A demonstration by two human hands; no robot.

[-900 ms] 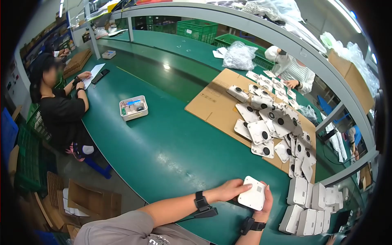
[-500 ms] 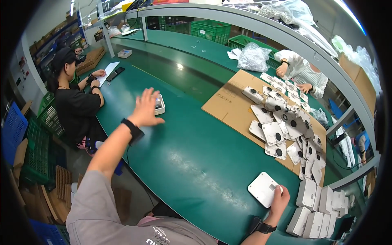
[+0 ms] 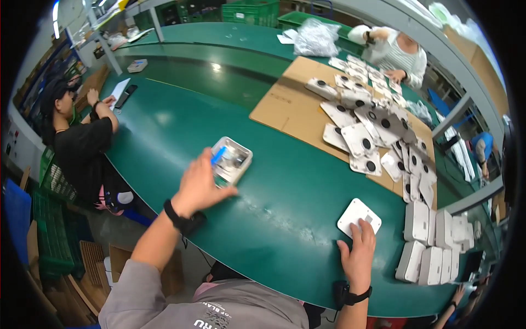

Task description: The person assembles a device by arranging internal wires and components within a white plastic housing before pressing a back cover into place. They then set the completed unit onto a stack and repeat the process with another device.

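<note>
My left hand [image 3: 198,185] is at the left and near side of a small whitish tray [image 3: 250,160], fingers stretched along its wall and thumb spread out. Small parts and a blue piece [image 3: 218,155] lie in the tray. My right hand [image 3: 359,253] rests its fingertips on a white, rounded-square plastic casing [image 3: 355,213], which lies flat on the green table [image 3: 263,257]. The thumb stands away from the casing, and a small grille of slots shows beside the fingers.
White casings with black discs [image 3: 361,140] are heaped on a cardboard sheet [image 3: 274,107] at the far right. Stacked white boxes [image 3: 419,222] stand right of my hand. One person [image 3: 82,137] sits at the left; another [image 3: 400,57] works across the table. A metal frame [image 3: 476,192] borders the right.
The tray has shifted nearer and to the right along with my left hand. My right hand has let go of the casing's edge and lies on its top. The view has turned somewhat.
</note>
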